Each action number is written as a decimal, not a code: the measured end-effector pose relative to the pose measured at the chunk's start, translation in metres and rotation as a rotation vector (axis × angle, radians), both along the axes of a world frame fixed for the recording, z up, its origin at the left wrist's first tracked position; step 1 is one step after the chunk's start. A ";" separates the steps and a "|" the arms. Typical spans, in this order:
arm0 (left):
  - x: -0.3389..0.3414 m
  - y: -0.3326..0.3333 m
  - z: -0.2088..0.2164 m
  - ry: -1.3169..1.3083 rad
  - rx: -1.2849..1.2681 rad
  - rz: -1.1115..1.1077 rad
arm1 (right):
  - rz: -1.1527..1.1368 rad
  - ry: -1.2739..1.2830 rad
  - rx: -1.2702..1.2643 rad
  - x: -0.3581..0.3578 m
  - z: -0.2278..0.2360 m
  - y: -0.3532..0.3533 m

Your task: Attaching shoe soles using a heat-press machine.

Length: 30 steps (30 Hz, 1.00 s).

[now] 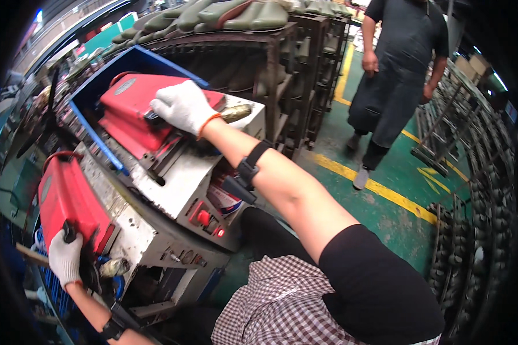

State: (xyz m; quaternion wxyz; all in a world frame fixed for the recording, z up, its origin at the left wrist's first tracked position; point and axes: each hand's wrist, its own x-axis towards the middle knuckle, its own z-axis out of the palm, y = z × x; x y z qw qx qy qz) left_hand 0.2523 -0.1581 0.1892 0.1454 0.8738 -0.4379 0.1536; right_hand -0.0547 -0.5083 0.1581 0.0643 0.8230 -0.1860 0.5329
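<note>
My right hand (184,106), in a white knitted glove with an orange cuff, is closed over a small black knob on the far red machine cover (133,95). Its fingers hide most of that knob. At the lower left, my left hand (65,257), gloved the same way, has its fingers curled round a black knob (69,232) on the near red cover (69,187). Dark material lies beside this hand; I cannot make out what it is. Each cover sits on a white, stained machine top. A worn, wrapped rounded end (236,112) sticks out beyond my right wrist.
A blue bin (95,135) stands behind the far cover. Red controls (203,217) are on the machine front. Racks (276,66) hold olive-green boots or shoe forms. A person in a dark apron (394,69) is in the green aisle; more racks (472,230) line the right.
</note>
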 end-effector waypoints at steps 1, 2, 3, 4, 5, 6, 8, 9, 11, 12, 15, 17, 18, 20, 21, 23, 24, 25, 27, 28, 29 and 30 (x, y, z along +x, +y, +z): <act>0.000 -0.008 -0.003 0.006 0.002 -0.020 | -0.022 0.008 -0.005 -0.007 -0.003 -0.005; 0.001 -0.016 -0.006 0.011 0.005 -0.038 | -0.059 0.020 -0.015 -0.011 -0.006 -0.010; 0.009 -0.018 -0.011 -0.005 -0.012 -0.064 | -0.086 0.039 0.002 -0.009 -0.010 -0.015; 0.014 -0.018 -0.013 0.025 -0.027 -0.101 | -0.104 0.059 0.020 -0.006 -0.013 -0.020; 0.022 -0.014 -0.016 0.027 -0.024 -0.083 | -0.106 0.059 0.036 0.000 -0.014 -0.020; 0.031 -0.013 -0.019 0.028 -0.020 -0.071 | -0.116 0.058 0.053 0.003 -0.013 -0.019; 0.042 -0.012 -0.019 0.080 0.019 -0.084 | -0.117 0.037 0.068 0.006 -0.011 -0.018; 0.044 -0.014 -0.020 0.092 -0.011 -0.103 | -0.120 0.029 0.072 0.007 -0.010 -0.018; 0.047 -0.015 -0.024 0.086 -0.002 -0.080 | -0.140 0.055 0.095 0.005 -0.009 -0.017; 0.044 -0.017 -0.023 0.065 0.021 -0.070 | -0.145 0.057 0.088 0.003 -0.009 -0.018; 0.045 -0.016 -0.025 0.079 -0.007 -0.078 | -0.119 0.038 0.096 0.002 -0.011 -0.017; 0.047 -0.013 -0.030 0.057 -0.031 -0.074 | -0.120 0.049 0.087 0.003 -0.010 -0.015; 0.046 -0.014 -0.030 0.032 -0.047 -0.076 | -0.129 0.057 0.086 0.002 -0.009 -0.014; 0.043 -0.015 -0.032 0.021 -0.064 -0.072 | -0.123 0.084 0.076 -0.002 -0.008 -0.014; 0.042 -0.013 -0.032 0.007 -0.064 -0.066 | -0.107 0.072 0.076 -0.002 -0.008 -0.011; 0.042 -0.011 -0.033 0.009 -0.080 -0.074 | -0.082 0.086 0.083 -0.003 -0.007 -0.008; 0.041 -0.012 -0.033 0.009 -0.091 -0.094 | -0.079 0.090 0.073 -0.004 -0.006 -0.008; 0.041 -0.012 -0.032 0.012 -0.101 -0.090 | -0.081 0.092 0.079 -0.004 -0.005 -0.008; 0.037 -0.012 -0.031 0.031 -0.103 -0.103 | -0.077 0.081 0.096 -0.004 -0.005 -0.008; 0.034 -0.012 -0.030 0.034 -0.109 -0.099 | -0.074 0.084 0.090 -0.003 -0.005 -0.007; 0.031 -0.012 -0.030 0.024 -0.114 -0.080 | -0.087 0.086 0.092 -0.004 -0.005 -0.007; 0.029 -0.012 -0.029 0.012 -0.118 -0.059 | -0.099 0.086 0.094 -0.003 -0.005 -0.007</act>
